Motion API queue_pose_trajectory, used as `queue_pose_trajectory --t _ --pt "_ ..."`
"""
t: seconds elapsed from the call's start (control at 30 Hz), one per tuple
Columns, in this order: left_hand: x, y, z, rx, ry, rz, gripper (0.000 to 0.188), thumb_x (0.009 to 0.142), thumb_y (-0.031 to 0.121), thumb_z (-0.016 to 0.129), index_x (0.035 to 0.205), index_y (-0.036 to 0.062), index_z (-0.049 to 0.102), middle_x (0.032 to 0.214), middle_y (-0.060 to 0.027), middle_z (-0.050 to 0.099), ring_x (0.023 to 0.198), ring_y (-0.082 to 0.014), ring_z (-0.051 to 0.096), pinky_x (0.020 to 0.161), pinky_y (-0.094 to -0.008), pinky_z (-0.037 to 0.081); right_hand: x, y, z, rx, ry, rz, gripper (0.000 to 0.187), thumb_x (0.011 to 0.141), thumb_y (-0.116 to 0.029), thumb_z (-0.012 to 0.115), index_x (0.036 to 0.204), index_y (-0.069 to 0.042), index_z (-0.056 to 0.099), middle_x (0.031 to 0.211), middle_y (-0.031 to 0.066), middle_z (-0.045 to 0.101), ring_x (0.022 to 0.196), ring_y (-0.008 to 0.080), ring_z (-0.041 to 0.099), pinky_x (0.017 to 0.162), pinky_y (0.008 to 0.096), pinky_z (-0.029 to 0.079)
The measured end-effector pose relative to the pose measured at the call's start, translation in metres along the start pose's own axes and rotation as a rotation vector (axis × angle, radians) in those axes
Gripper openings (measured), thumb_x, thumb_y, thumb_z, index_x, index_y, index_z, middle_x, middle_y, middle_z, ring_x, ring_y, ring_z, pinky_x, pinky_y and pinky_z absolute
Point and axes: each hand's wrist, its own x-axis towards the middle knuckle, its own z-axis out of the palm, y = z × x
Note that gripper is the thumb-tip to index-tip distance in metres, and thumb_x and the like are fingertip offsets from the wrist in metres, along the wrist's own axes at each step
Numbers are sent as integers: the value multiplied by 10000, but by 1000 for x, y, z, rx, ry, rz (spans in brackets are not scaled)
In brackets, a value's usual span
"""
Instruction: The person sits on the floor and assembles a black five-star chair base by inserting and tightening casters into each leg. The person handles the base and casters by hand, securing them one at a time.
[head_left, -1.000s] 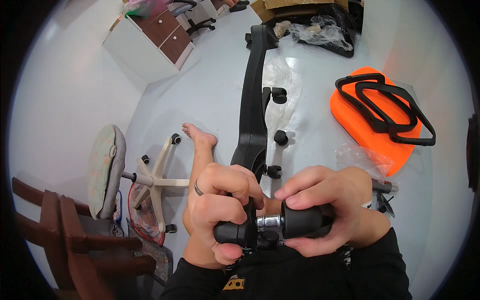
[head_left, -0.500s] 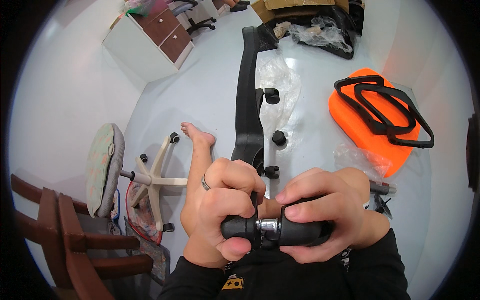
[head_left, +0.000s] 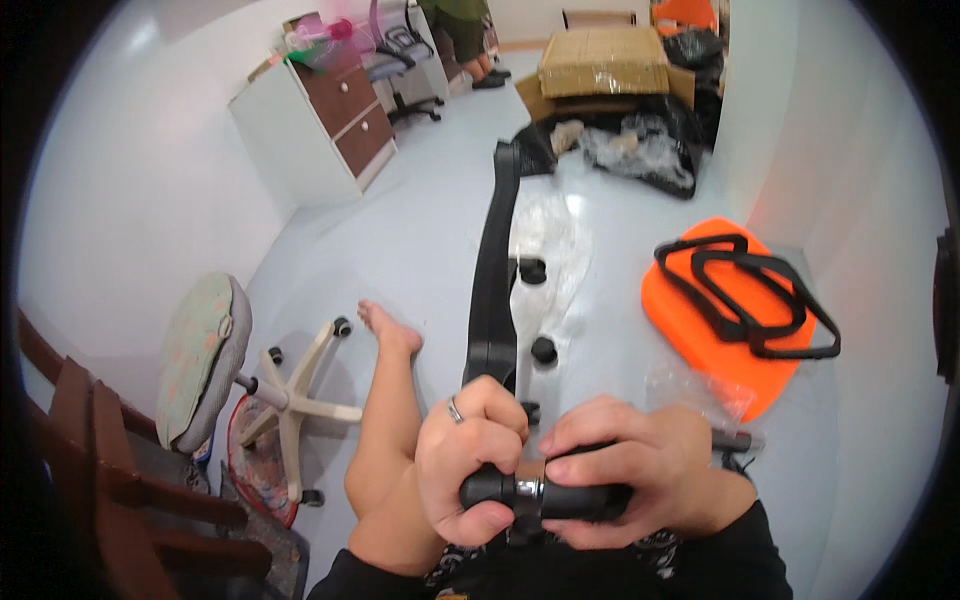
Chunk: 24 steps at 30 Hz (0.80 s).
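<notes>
Close to my body, both hands are closed around two black parts joined by a short shiny metal stem [head_left: 529, 487]. My left hand [head_left: 465, 450] wraps the rounded end of a black chair-base leg [head_left: 484, 487]. My right hand [head_left: 640, 460] grips a black caster wheel [head_left: 590, 502], fingers over its top and thumb side hidden in part. The stem lies between them, in line with both. Beyond my left hand, a long black chair-base arm [head_left: 491, 260] stretches away across the floor. Loose-looking casters [head_left: 543, 350] sit along its right side, near clear plastic wrap [head_left: 550, 235].
An orange seat panel [head_left: 690, 320] with black armrest frames [head_left: 745, 300] lies at right. At left are a tipped stool with a pale base [head_left: 290, 400] and a brown wooden chair [head_left: 100, 480]. Farther back stand a drawer cabinet [head_left: 300, 140], a cardboard box [head_left: 600, 65] and another person [head_left: 465, 40].
The view has tilted up, showing more of the box and the other person. My hands keep their grip, and a little less of the metal stem shows between the two parts.
</notes>
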Motion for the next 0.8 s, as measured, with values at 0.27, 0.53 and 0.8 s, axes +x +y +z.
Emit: queue_pose_trajectory --t 0.27,0.53,0.8 --pt "18 20 -13 -11 -316 36 225 656 120 555 863 30 555 816 -109 500 705 -235 494 621 -286 414 -15 1 -3 218 -52 59 284 862 -168 538 1076 20 550 1079 169 524 980 272 520 871 347 400" --pt "15 31 -16 -69 -577 -167 376 633 143 505 968 79 663 1052 -135 417 917 -279 425 891 -391 338 -12 -16 -2 586 64 519 247 910 -167 446 928 32 590 998 142 563 961 208 537 875 322 396" --pt "43 27 -11 -9 -671 193 435 614 151 546 1038 75 607 1196 -219 423 1174 -385 371 991 -496 254 6 -27 5 805 358 1003 495 940 -371 242 956 0 568 925 136 591 933 228 561 849 330 433"
